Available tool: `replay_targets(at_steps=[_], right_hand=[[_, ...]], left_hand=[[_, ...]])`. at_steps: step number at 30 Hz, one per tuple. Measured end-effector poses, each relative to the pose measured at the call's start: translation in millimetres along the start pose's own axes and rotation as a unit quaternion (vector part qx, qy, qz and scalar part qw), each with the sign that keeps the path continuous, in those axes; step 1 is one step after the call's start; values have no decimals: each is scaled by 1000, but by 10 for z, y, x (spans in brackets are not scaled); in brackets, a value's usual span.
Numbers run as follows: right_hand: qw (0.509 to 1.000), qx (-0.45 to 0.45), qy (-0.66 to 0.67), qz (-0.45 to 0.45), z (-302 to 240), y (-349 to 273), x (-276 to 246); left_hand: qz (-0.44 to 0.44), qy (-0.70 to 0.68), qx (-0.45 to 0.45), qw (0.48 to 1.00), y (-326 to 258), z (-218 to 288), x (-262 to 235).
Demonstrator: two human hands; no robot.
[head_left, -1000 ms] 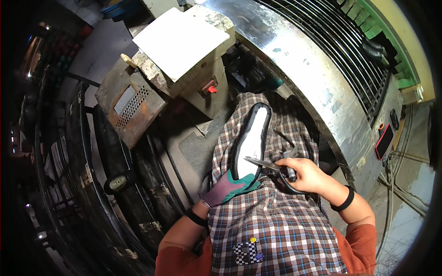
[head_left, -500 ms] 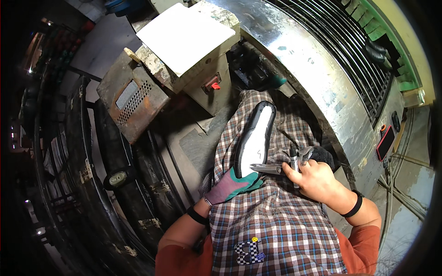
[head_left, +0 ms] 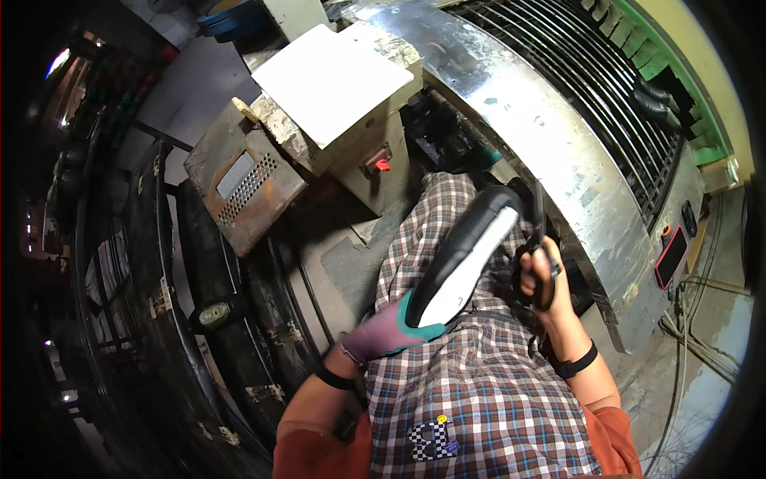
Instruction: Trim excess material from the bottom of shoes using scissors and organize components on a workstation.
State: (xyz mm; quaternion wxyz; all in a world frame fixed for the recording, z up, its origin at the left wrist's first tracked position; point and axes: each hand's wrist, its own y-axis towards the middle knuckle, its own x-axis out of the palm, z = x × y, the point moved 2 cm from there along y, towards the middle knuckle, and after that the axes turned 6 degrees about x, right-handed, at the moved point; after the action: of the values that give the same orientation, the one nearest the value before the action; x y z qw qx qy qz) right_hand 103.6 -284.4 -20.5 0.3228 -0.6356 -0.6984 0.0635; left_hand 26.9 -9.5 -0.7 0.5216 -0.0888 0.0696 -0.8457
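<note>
My left hand, in a purple and green glove, is closed around one end of a black shoe. The shoe is tilted over my lap, its white underside facing right. At the shoe's right my bare right hand has its fingers curled about the dark handles of a pair of scissors. The blades point up and away from me, close to the shoe's far end. Motion blurs the scissors a little. A checked apron covers my lap beneath both hands.
Beyond my lap stands a worn metal machine with a red switch and a white sheet on top. A metal table with a barred conveyor curves along the right; a red-edged phone lies there. Black racks line the left.
The shoe has tipped, showing more of its black side, and its far end has swung right. My right hand has moved up and right; the scissors turned from pointing left to pointing away.
</note>
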Motion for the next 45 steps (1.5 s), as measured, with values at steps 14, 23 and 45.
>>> replay_targets(at_steps=[14,23,45], right_hand=[[980,94,-78,-157,252,-251,399],[965,72,-50,-247,294,-164,551],[932,-68,-317,-163,683,53,233]], left_hand=[[119,-222,60,966,192,-234,364],[242,-499,-36,832,-324,-45,-138],[986,141,33,85,-3870,2500,-3457]])
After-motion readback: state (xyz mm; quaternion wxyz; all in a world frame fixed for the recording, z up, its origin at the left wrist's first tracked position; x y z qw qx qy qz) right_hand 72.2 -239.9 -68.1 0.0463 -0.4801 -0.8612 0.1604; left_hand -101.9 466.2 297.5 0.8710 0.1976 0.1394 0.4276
